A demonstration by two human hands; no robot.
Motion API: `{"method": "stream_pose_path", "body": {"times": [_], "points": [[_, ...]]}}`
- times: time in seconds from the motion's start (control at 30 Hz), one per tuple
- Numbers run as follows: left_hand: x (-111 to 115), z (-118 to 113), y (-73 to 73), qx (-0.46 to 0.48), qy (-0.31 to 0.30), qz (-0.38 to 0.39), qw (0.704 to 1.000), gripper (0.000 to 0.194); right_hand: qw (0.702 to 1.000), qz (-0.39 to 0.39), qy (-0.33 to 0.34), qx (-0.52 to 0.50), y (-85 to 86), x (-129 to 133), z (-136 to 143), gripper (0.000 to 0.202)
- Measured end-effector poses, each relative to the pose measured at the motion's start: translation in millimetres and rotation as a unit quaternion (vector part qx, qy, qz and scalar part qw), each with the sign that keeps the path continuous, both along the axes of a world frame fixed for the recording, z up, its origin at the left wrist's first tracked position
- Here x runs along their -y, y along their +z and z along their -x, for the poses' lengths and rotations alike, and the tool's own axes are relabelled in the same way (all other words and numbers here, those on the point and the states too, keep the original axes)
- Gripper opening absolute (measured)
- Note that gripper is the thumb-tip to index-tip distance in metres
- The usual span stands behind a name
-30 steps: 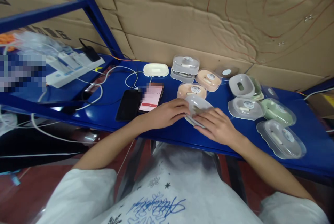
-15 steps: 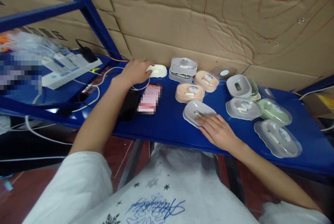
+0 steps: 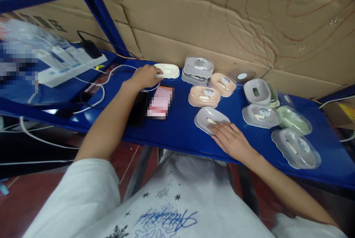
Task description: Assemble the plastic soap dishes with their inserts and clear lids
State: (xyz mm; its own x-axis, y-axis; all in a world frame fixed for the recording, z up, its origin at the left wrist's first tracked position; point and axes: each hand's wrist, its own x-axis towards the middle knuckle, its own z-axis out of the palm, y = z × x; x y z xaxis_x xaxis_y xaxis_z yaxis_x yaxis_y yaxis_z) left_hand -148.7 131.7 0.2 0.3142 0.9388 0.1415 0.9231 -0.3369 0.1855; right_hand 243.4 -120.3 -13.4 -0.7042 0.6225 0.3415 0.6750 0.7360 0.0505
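My left hand (image 3: 147,76) is at the back of the blue shelf, its fingers bent around the left end of a cream oval dish (image 3: 170,70). Near the front edge, my right hand (image 3: 231,137) holds the right side of a tilted light-grey soap dish (image 3: 203,116), fingers over its rim and thumb hidden. A small cream strip (image 3: 212,121) shows in that dish's slot, beside my right fingertips. Peach soap boxes (image 3: 199,99) with clear lids stand just behind it. Farther left lies a lit phone (image 3: 161,103), close to my left forearm.
Grey lidded boxes (image 3: 198,68) are stacked at the back. Several grey and green boxes (image 3: 295,119) stand to the right. A dark phone (image 3: 138,110) lies under my left forearm. Cables and a power strip (image 3: 74,67) are on the left. Cardboard (image 3: 180,19) walls the back.
The view has shifted slightly. The cream strip in the grey dish's slot now shows more clearly. My left hand stays at the cream dish, and my right hand keeps its hold.
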Motion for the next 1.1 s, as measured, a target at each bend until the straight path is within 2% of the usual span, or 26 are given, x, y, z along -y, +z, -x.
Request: {"method": "stream_pose_path", "body": {"times": [0.1,0.17,0.2,0.27,0.3,0.37,0.43,0.5,0.57,0.63,0.7,0.77,0.87,0.93,1.0,1.03,1.1], "points": [[14.2,-9.7,10.1,0.006,-0.015,-0.038,0.999,0.043,0.999,0.030,0.019,-0.002,12.1,-6.1,-4.5,0.041],[31.3,-23.7,22.2,0.017,-0.059,-0.059,0.996,0.039,0.999,0.031,0.015,-0.027,31.9,-24.1,-16.4,0.040],[41.6,-32.7,28.9,0.029,-0.094,-0.057,0.994,0.037,0.999,0.017,-0.004,-0.041,44.5,-38.3,-24.5,0.038],[63.6,-52.4,40.5,0.058,-0.203,-0.021,0.977,0.038,0.994,-0.024,-0.095,-0.048,70.9,-75.1,-42.6,0.036],[74.4,-61.8,44.5,0.066,-0.259,0.011,0.964,0.039,0.988,-0.052,-0.142,-0.035,82.4,-96.2,-51.5,0.036],[94.4,-77.2,47.6,0.058,-0.339,0.067,0.937,0.042,0.974,-0.060,-0.217,0.015,97.3,-138.6,-66.0,0.046],[111.5,-86.6,45.0,0.034,-0.365,0.091,0.926,0.045,0.963,-0.049,-0.253,0.076,98.7,-175.8,-74.1,0.053],[127.9,-90.9,39.6,0.008,-0.358,0.083,0.930,0.048,0.957,-0.037,-0.262,0.122,89.5,-203.7,-75.7,0.056],[146.0,-92.8,33.6,-0.009,-0.351,0.059,0.935,0.047,0.956,-0.031,-0.255,0.143,77.5,-221.8,-73.7,0.049],[166.1,-94.6,27.9,-0.010,-0.351,0.034,0.936,0.045,0.958,-0.030,-0.250,0.141,71.5,-230.4,-71.4,0.034],[184.8,-97.0,22.1,0.008,-0.353,0.014,0.935,0.045,0.957,-0.036,-0.253,0.134,76.4,-228.8,-71.5,0.032],[197.3,-99.9,17.1,0.046,-0.341,-0.007,0.939,0.046,0.953,-0.059,-0.278,0.102,91.0,-215.2,-73.9,0.037],[199.6,-105.1,15.7,0.146,-0.284,-0.048,0.947,0.056,0.945,-0.117,-0.303,-0.021,115.4,-171.2,-75.8,0.038],[193.7,-110.2,19.9,0.224,-0.258,-0.071,0.937,0.069,0.947,-0.152,-0.262,-0.108,121.0,-130.4,-71.0,0.031],[188.2,-116.6,25.8,0.294,-0.277,-0.074,0.912,0.077,0.953,-0.174,-0.189,-0.163,112.0,-86.6,-59.9,0.017],[187.2,-119.8,28.2,0.320,-0.301,-0.067,0.896,0.077,0.954,-0.174,-0.150,-0.193,102.2,-65.7,-52.6,0.012],[189.5,-125.2,29.7,0.346,-0.362,-0.037,0.865,0.073,0.955,-0.135,-0.048,-0.261,75.6,-29.9,-37.2,0.013]]}}
